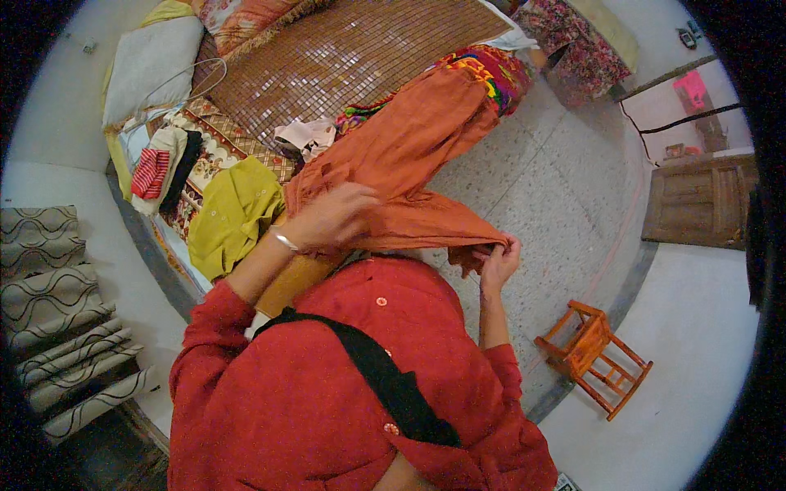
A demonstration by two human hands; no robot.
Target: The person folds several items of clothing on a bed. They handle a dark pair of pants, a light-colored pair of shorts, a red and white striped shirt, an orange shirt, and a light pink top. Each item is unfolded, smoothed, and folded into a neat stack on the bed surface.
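A rust-orange garment (417, 155) stretches before me, forking into two long parts; whether these are legs or a sleeve and a body I cannot tell. My left hand (348, 214), a bangle at its wrist, rests on top of the cloth near the fork, fingers apart and slightly blurred. At the end of the nearer part, my right hand (498, 260) pinches the garment's edge between thumb and fingers. Just left of my left forearm lies a crumpled yellow-green buttoned garment (236, 214). Multicoloured patterned cloth (512, 80) shows around the far end of the orange one.
A bed with a brown tiled mat (344, 61) spreads ahead. On its left are a small clothes stack (168, 168), a white pillow (154, 61) and pale pink cloth (307, 137). A wooden stool (594, 352) stands right on the speckled floor (565, 176); wooden shutters (700, 200) lie beyond.
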